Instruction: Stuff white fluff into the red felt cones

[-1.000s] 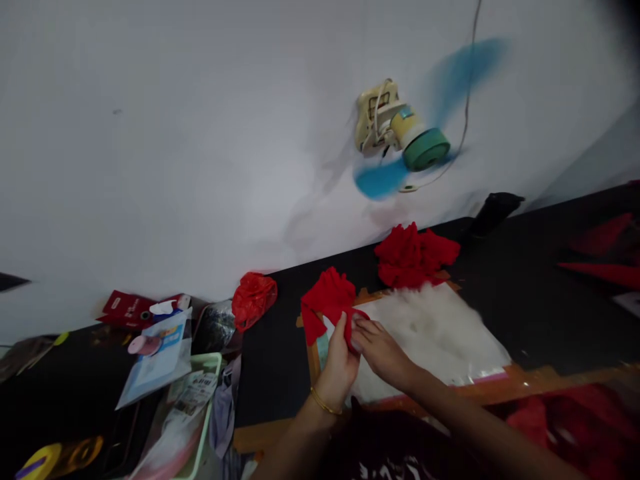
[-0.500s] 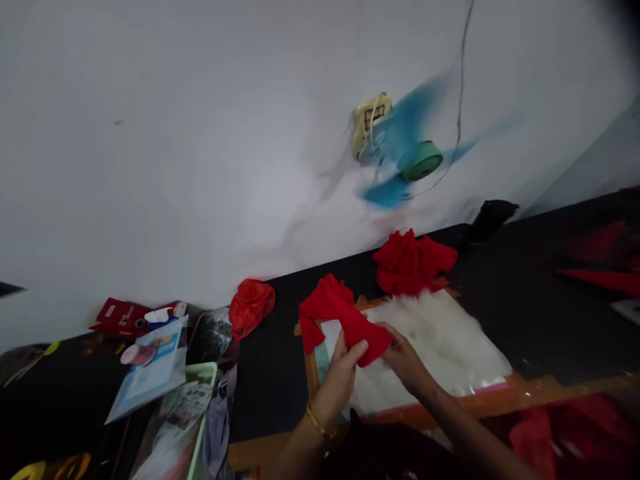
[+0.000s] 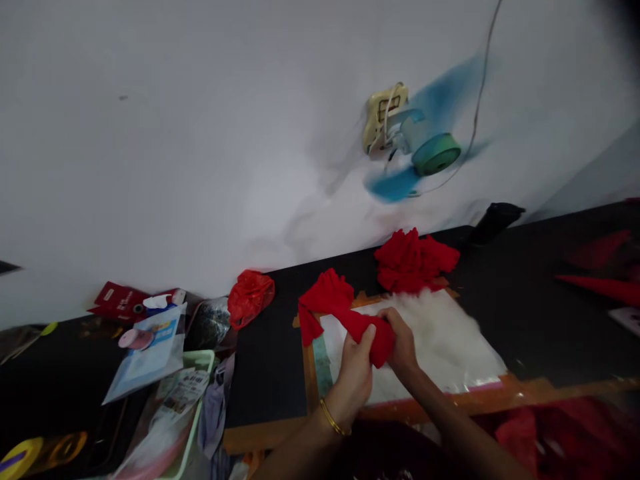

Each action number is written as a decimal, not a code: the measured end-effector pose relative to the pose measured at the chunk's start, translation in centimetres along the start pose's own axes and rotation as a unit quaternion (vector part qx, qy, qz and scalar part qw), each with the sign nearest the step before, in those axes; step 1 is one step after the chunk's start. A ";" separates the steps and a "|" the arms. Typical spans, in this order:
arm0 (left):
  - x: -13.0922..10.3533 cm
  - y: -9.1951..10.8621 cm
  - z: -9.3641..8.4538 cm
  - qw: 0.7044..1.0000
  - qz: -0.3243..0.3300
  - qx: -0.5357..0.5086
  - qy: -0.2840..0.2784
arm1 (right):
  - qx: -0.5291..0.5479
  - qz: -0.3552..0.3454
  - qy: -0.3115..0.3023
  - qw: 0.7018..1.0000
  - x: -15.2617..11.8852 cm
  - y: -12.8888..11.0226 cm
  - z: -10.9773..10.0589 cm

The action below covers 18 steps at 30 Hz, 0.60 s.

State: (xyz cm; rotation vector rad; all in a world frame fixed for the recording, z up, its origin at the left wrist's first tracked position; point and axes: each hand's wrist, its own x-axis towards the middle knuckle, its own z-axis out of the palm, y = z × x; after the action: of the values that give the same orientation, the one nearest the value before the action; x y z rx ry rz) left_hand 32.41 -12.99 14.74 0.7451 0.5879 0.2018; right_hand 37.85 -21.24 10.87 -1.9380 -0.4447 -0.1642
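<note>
A red cloth cone (image 3: pixel 367 328) is between my hands, its narrow end pointing left and its wide end toward me. My left hand (image 3: pixel 357 370), with a gold bangle on the wrist, grips the near left side with the thumb on top. On the far right side, my right hand (image 3: pixel 401 343) closes around the wide end; some of its fingers are hidden behind the cloth. Just beyond the narrow end lies more red cloth (image 3: pixel 327 292). White fluffy fur (image 3: pixel 440 340) spreads beneath and to the right of my hands.
A heap of red cloth (image 3: pixel 415 260) lies at the back by the wall, near a black cup-like object (image 3: pixel 496 222). Above it, a wall fan (image 3: pixel 437 153) spins. To the left are a red plastic bag (image 3: pixel 251 297), a pink thread spool (image 3: pixel 136 339) and a green-rimmed bin (image 3: pixel 200 360).
My right hand has come up and over the wide end of the red cloth cone. My left hand has shifted slightly right and turned with it. The camera view has moved a little.
</note>
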 end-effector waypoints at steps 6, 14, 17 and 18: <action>0.4 0.7 -0.3 0.998 -0.021 -0.034 0.039 | -0.040 -0.066 -0.024 0.997 0.1 0.5 -0.5; 1.2 2.9 -1.4 0.988 -0.116 -0.080 0.056 | -0.147 -0.264 -0.020 0.953 -1.9 -1.9 -4.5; 0.8 2.3 -1.0 0.992 -0.093 -0.063 0.049 | -0.206 -0.316 -0.103 0.920 -2.5 -2.0 -3.4; 0.6 2.0 -0.9 0.995 -0.071 -0.049 0.043 | -0.219 -0.321 -0.122 0.913 -2.7 -1.8 -2.9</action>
State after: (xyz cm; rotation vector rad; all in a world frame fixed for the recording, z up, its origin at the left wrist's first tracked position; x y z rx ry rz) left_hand 32.50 -10.77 15.37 0.5987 0.7054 0.1319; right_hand 34.92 -23.90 12.68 -2.1877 -1.3033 -0.4813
